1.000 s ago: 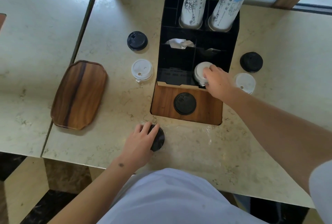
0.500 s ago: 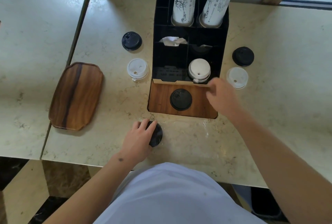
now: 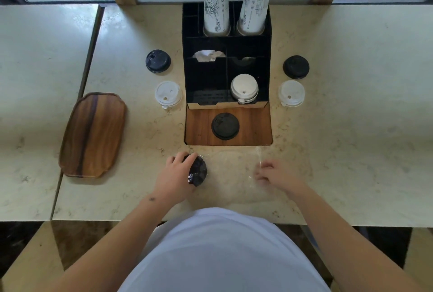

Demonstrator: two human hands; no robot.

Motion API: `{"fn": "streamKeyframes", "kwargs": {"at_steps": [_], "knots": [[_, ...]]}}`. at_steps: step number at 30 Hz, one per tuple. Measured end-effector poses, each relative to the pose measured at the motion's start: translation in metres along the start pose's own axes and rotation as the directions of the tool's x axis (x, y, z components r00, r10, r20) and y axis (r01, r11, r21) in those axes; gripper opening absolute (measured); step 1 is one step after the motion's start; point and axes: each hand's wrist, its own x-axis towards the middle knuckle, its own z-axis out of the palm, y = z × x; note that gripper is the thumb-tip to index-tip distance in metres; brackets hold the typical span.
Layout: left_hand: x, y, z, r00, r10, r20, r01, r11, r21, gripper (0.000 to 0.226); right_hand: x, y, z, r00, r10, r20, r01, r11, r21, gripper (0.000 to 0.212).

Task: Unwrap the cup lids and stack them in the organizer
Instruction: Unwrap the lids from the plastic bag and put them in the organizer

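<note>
Left hand [image 3: 174, 175] grips wrapped black lid [image 3: 198, 171], tilted on edge, face toward 3 o'clock, lid at the fingertips' 3 o'clock side. Right hand [image 3: 277, 174] loosely curled on clear wrap [image 3: 234, 170]; pinch unclear.

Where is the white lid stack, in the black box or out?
In. The white lid stack sits inside the organizer, in its front right compartment.

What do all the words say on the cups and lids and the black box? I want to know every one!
No words here can be read.
Left paper cup stack: a line drawing only; any lettering is too blurred.
Right paper cup stack: small print and a blue patch, too small to read.
Organizer front compartment floor: faint pale marks, unreadable.
Lids, black and white: no print that shows.
</note>
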Motion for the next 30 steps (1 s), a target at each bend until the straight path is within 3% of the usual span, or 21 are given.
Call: {"fn": "streamKeyframes", "kwargs": {"at_steps": [3, 4, 7, 12, 17, 20, 26, 28, 30], "knots": [[0.001, 0.001, -0.002, 1.000, 0.020, -0.015, -0.021, 0.999, -0.042, 0.087, 0.003, -0.010, -0.001, 0.965, 0.025, 0.260, -0.110, 0.941, 0.320, 0.016], [0.001, 0.002, -0.002, 0.999, 0.031, -0.013, -0.032, 0.998, -0.055, 0.088, 0.003, -0.013, -0.001, 0.934, 0.025, 0.357, -0.158, 0.924, 0.349, 0.016], [0.000, 0.006, -0.001, 0.997, 0.074, -0.011, -0.074, 0.995, -0.067, 0.089, 0.004, -0.021, -0.001, 0.841, 0.009, 0.541, -0.172, 0.952, 0.252, 0.033], [-0.004, 0.015, 0.004, 0.992, 0.128, -0.016, -0.129, 0.984, -0.120, 0.091, 0.002, -0.034, 0.009, 0.735, -0.043, 0.677, -0.149, 0.963, 0.224, 0.055], [-0.006, 0.020, 0.006, 0.981, 0.178, -0.071, -0.185, 0.976, -0.113, 0.088, 0.003, -0.044, 0.029, 0.740, -0.005, 0.672, -0.123, 0.982, 0.142, 0.050], [-0.006, 0.020, 0.007, 0.976, 0.194, -0.097, -0.206, 0.969, -0.138, 0.087, 0.004, -0.045, 0.035, 0.800, -0.004, 0.600, -0.063, 0.994, 0.091, 0.053], [-0.005, 0.020, 0.002, 0.973, 0.206, -0.105, -0.222, 0.958, -0.182, 0.091, 0.002, -0.042, 0.048, 0.841, -0.034, 0.539, -0.058, 0.986, 0.154, 0.041], [-0.005, 0.020, -0.002, 0.987, 0.138, -0.087, -0.159, 0.932, -0.327, 0.093, 0.002, -0.040, 0.050, 0.856, -0.060, 0.513, -0.024, 0.987, 0.156, 0.038], [-0.005, 0.020, -0.006, 0.995, -0.048, -0.089, -0.011, 0.828, -0.561, 0.085, 0.000, -0.039, 0.050, 0.856, -0.109, 0.505, 0.016, 0.983, 0.184, 0.052]]}}
